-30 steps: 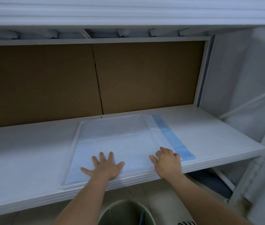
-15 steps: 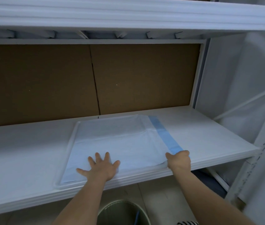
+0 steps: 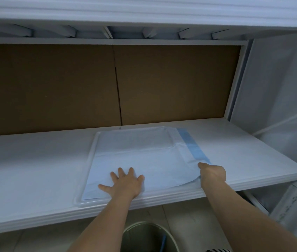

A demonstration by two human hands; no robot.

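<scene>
A pale blue absorbent pad (image 3: 144,157) with a darker blue strip along its right side lies in a shallow clear tray (image 3: 93,151) on a white shelf (image 3: 34,160). My left hand (image 3: 124,182) presses flat on the pad's near part with fingers spread. My right hand (image 3: 212,172) grips the pad's near right corner, which is lifted and curled off the tray.
A brown cardboard back panel (image 3: 107,84) closes the shelf bay. Another white shelf (image 3: 144,10) runs overhead. A white upright post (image 3: 235,84) and plastic sheeting stand at right. A round bin (image 3: 140,237) sits on the floor below the shelf.
My right hand has slid from the pad's surface to its near right corner and curled round it, lifting that corner. My left hand has stayed flat on the pad.
</scene>
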